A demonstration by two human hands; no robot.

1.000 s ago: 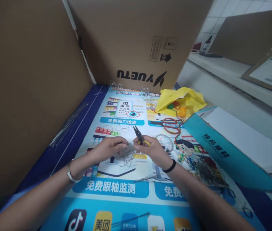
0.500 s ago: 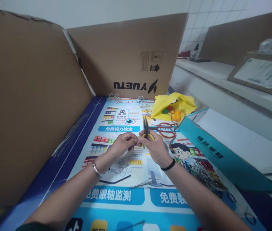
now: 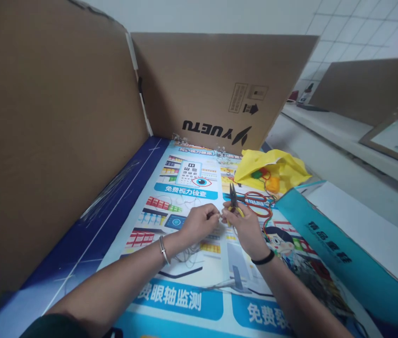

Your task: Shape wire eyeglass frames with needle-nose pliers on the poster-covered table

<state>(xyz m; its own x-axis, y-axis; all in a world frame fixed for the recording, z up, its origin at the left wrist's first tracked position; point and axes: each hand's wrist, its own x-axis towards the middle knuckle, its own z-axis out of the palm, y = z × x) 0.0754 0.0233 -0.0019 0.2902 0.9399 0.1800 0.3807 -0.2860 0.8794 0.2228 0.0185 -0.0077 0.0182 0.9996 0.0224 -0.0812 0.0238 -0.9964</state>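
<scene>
My right hand (image 3: 243, 225) is closed round small pliers (image 3: 233, 197) with yellow handles, their dark jaws pointing up and away. My left hand (image 3: 200, 220) is pinched shut on a thin piece of wire, its fingertips meeting those of the right hand just above the printed poster (image 3: 184, 263). Loose thin wire (image 3: 184, 256) trails on the poster under my left wrist, which wears a silver bangle. A black band circles my right wrist.
Tall cardboard panels (image 3: 50, 122) wall in the left and back. A yellow bag (image 3: 272, 166) with coloured beads and red-handled scissors (image 3: 255, 197) lie behind my hands. A teal box (image 3: 329, 244) rests at the right, with a tangle of wire pieces (image 3: 311, 272) beside it.
Both hands have lifted and drawn together, fingertips now touching. The pliers have swung from tilted left to nearly upright. The view has shifted, showing more of the cardboard's top.
</scene>
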